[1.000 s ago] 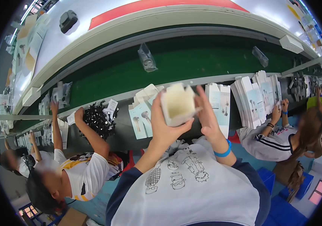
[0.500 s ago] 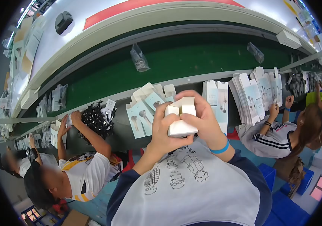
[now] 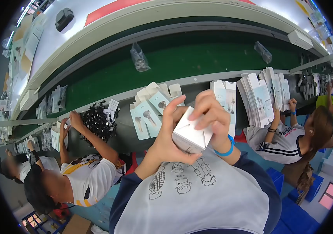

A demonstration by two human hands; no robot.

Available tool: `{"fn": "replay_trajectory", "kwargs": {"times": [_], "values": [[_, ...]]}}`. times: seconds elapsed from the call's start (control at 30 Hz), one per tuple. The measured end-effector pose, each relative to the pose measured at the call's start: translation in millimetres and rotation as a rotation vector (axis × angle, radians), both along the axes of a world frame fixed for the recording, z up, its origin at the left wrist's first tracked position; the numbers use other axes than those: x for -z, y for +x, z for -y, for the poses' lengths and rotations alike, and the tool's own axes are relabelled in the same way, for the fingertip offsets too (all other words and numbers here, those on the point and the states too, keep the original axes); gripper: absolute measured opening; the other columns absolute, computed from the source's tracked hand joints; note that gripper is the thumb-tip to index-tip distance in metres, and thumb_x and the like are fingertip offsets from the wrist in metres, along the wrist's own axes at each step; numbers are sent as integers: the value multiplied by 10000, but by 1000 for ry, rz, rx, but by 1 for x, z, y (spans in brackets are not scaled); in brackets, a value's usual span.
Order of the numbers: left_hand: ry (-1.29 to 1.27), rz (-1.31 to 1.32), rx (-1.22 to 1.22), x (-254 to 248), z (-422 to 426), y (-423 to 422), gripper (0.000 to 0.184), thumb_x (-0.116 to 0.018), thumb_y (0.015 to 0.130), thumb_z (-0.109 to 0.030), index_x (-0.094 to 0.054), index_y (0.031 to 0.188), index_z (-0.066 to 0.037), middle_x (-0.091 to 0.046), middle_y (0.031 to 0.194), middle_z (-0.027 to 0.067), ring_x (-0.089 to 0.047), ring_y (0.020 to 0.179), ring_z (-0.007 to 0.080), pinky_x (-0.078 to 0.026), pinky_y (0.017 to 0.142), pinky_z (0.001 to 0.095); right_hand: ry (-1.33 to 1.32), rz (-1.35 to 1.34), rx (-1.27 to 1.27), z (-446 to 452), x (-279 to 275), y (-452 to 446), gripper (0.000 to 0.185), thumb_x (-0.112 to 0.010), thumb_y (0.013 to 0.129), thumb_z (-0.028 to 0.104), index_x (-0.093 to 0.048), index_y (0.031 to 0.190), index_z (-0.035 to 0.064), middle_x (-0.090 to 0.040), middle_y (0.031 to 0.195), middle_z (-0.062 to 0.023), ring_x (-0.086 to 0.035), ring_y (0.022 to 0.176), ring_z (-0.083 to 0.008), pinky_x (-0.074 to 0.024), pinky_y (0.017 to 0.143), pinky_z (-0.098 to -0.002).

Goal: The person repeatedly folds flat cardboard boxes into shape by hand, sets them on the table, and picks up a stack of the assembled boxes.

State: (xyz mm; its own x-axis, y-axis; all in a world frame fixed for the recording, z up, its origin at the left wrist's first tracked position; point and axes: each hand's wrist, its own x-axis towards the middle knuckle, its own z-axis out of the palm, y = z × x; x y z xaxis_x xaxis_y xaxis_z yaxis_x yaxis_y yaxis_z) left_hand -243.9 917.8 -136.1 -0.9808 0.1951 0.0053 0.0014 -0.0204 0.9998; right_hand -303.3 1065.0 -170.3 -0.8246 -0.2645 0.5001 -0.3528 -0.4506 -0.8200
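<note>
A small white carton (image 3: 189,137) is held in front of my chest, one end facing up with its flaps folded in. My left hand (image 3: 165,136) wraps around the carton's left side and underside, thumb along the lower edge. My right hand (image 3: 215,115) grips it from the upper right, its bent fingers pressing on the folded end. Just beyond my hands, printed flat cartons (image 3: 147,121) with earphone pictures lie fanned on the dark bench, their white flaps upward.
A heap of small black parts (image 3: 98,123) lies left of the flat cartons. Stacks of flat cartons (image 3: 256,101) stand to the right. Bagged items (image 3: 139,57) rest on the green belt (image 3: 197,54). Co-workers sit on both sides, one person's hand (image 3: 75,120) near the black heap.
The carton's flaps stood open before; now they are folded over its end. The carton has tilted and turned, and my right fingers have moved onto the folded end.
</note>
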Motion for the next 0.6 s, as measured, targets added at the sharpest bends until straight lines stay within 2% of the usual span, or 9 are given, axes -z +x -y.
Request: {"fn": "replay_trajectory", "kwargs": {"times": [0.07,0.13,0.17,0.3,0.37,0.47,0.53,0.57,0.6], "values": [[73,56,56,-3,-2,-2,1193,-820,491,-124,-121,1456,-82,-503,1159,157,-514,1097,278,-381,951,396,-26,16,-19,-3,0,-1,304,-501,826,300,-589,656,65,-630,869,-83,-446,886,-278,-377,811,-403],[49,20,69,-1,-2,-4,1214,-821,490,-126,-101,1466,-79,-512,1153,154,-515,1103,280,-378,959,394,15,-103,-42,-1,0,-3,444,-443,923,432,-595,669,100,-618,824,-84,-406,811,-247,-353,746,-373],[28,-15,80,0,-3,-4,1235,-822,488,-128,-81,1475,-76,-521,1148,150,-517,1108,282,-374,967,392,19,-102,-40,0,-1,-5,444,-443,923,432,-595,669,100,-618,824,-84,-406,811,-247,-353,746,-373],[86,6,54,-5,-8,-8,1280,-825,483,-133,-37,1489,-74,-532,1147,142,-517,1127,287,-371,979,386,71,-151,-74,-4,-13,-11,490,-437,918,505,-591,695,97,-577,972,-150,-429,892,-292,-356,797,-396],[224,79,16,-2,-9,-8,1314,-828,476,-140,-3,1497,-77,-523,1176,139,-528,1130,290,-370,989,378,109,-167,-94,-9,-12,-13,516,-426,919,533,-588,700,95,-558,1021,-173,-435,929,-310,-357,821,-406],[233,64,8,0,-11,-10,1309,-835,498,-136,8,1497,-73,-505,1230,150,-538,1129,284,-380,983,375,109,-150,-166,-13,-10,-11,564,-488,857,632,-611,785,86,-545,1053,-186,-446,988,-312,-355,884,-414],[118,-11,4,1,-14,-8,1301,-845,514,-133,8,1495,-69,-500,1248,159,-546,1124,290,-386,984,379,51,168,-35,-13,-21,-5,688,-608,726,719,-622,928,61,-546,1052,-187,-450,1066,-315,-350,946,-400],[2,-85,-3,2,-16,-6,1294,-854,530,-129,7,1493,-66,-495,1266,169,-553,1118,296,-392,986,382,83,151,-92,-21,-18,-11,888,-722,602,700,-577,1141,9,-548,1151,-217,-478,1144,-325,-360,984,-393],[-1,-84,-12,4,-18,-5,1294,-854,530,-129,7,1493,-66,-495,1266,169,-553,1118,296,-392,986,382,82,152,-101,-33,-18,-13,888,-722,602,700,-577,1141,9,-548,1151,-217,-478,1144,-325,-360,984,-393]]}}
